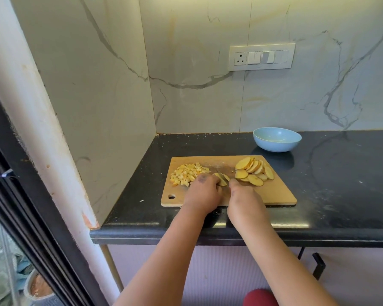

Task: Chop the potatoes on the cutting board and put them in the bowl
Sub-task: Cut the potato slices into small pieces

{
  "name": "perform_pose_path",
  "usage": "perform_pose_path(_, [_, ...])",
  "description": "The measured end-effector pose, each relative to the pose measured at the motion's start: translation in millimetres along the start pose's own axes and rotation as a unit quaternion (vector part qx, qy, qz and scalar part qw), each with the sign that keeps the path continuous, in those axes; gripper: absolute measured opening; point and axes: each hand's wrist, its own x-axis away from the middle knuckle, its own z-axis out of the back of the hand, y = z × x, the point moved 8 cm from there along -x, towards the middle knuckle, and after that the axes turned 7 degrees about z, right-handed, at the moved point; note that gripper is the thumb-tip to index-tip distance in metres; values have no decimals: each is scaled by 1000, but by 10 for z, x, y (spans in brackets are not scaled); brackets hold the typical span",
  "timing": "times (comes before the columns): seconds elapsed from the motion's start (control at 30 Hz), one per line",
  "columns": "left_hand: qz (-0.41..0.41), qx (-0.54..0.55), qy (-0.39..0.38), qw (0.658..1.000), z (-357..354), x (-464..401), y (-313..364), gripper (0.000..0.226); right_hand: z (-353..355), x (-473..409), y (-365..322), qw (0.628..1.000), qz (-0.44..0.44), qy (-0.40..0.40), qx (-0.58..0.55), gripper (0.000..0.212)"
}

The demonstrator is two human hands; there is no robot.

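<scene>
Back wall (274,96) and left side wall (93,96): pale marble-look panels, grey veins, faint yellowish streaks. White switch plate (262,56) on back wall, one socket at its left, rocker switches to the right. Black stone countertop (341,184) fills the corner, glossy, speckled with pale dust; rounded front edge reflects light. Black metal legs (318,265) under the counter at right. White scuffed post (42,129) at left, chipped near counter level. Dark frame (20,206) beside it. Even daylight.
</scene>
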Motion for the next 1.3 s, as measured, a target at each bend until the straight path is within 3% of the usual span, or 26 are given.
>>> perform_pose_path(0.2, [-19, -63, 35, 997, 21, 61, -50, 27, 333, -152, -181, 989, -24, -115, 93, 26])
perform_pose_path(0.37, [-17, -93, 16, 995, 30, 63, -34, 37, 619, -96, 52, 973, -5, -174, 149, 28])
perform_pose_path(0.43, [-18, -84, 20, 996, 45, 85, -24, 37, 645, -20, 197, 986, 10, -142, 84, 23])
perform_pose_path(0.57, [11, -38, 52, 998, 122, 97, -71, 30, 624, 93, 403, 993, 8, 76, -90, 16])
perform_pose_path(0.67, [22, -44, 36, 998, 102, 95, -81, 27, 306, 79, 400, 989, 21, 98, -106, 19])
perform_pose_path(0.8, [14, -62, 39, 997, 104, 102, -59, 27, 17, 38, 312, 992, 22, 63, -105, 25])
perform_pose_path(0.97, [8, -78, 41, 996, 116, 104, -42, 31, -53, -20, 135, 1000, 6, 3, -25, 36])
perform_pose_path(1.13, [14, -98, 36, 994, 134, 129, -20, 30, 151, -272, -96, 995, -11, -87, 48, 37])
perform_pose_path(1.3, [17, -88, 25, 996, 135, 123, -35, 36, 539, -178, -1, 974, 30, -148, 169, 29])
